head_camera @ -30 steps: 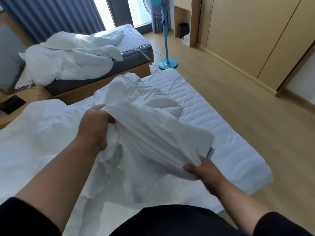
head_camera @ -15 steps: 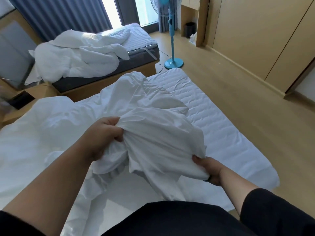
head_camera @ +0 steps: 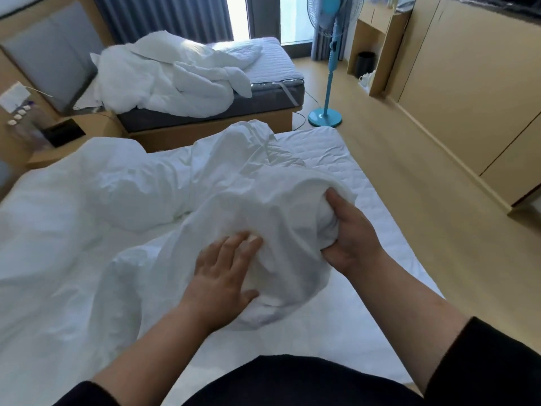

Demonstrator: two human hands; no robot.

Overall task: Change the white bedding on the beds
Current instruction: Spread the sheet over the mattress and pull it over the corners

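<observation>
Right hand [head_camera: 349, 238] grips a bunched wad of the white sheet [head_camera: 263, 206]; left hand [head_camera: 222, 276] lies flat on it, fingers straight. Sheet is heaped on the near bed [head_camera: 366, 183]; far bed [head_camera: 205, 124] holds a crumpled duvet [head_camera: 175, 80].

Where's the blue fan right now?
In the head view, the blue fan stands upper right of centre on the wooden floor, just past the far bed's foot.

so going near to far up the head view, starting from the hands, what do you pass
left hand → right hand gripping the bunched white sheet → far bed's crumpled duvet → striped curtains
</observation>
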